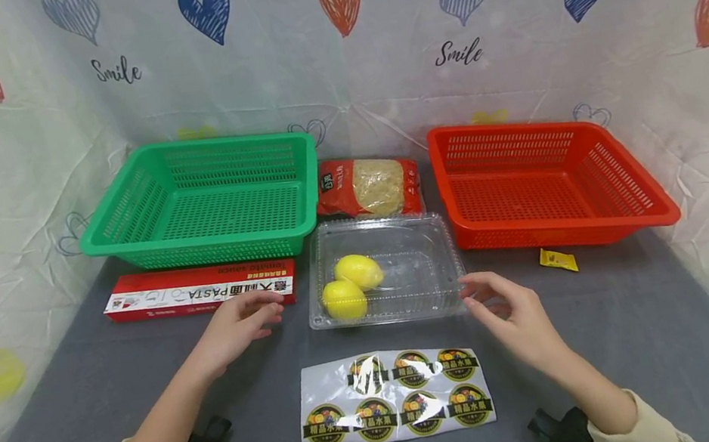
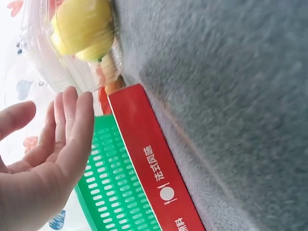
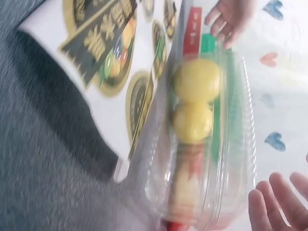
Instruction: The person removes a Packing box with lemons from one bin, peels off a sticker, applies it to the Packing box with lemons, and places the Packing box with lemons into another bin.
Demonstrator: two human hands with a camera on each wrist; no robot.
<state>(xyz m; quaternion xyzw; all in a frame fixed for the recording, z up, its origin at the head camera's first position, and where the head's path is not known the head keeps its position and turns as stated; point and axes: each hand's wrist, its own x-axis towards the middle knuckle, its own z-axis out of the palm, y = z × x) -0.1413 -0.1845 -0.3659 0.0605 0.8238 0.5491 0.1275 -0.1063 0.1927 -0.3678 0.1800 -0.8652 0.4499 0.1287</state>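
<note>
Two yellow lemons (image 1: 352, 287) lie in the left part of a clear plastic container (image 1: 412, 266). My left hand (image 1: 238, 330) is held left of the container, near the right end of a red pasta box (image 1: 199, 288); its fingers are loosely extended and hold nothing. On the other side, my right hand (image 1: 520, 315) has its fingertips close by the container's right front corner, thumb and fingers apart. The right wrist view shows the lemons (image 3: 196, 81) through the clear wall, with the right fingers (image 3: 279, 204) beside it.
A sheet of round fruit stickers (image 1: 394, 396) lies in front of the container. Behind stand a green basket (image 1: 208, 250), a red-and-clear bag (image 1: 368, 187) and a red basket (image 1: 562, 232). A small yellow packet (image 1: 558, 259) lies before the red basket.
</note>
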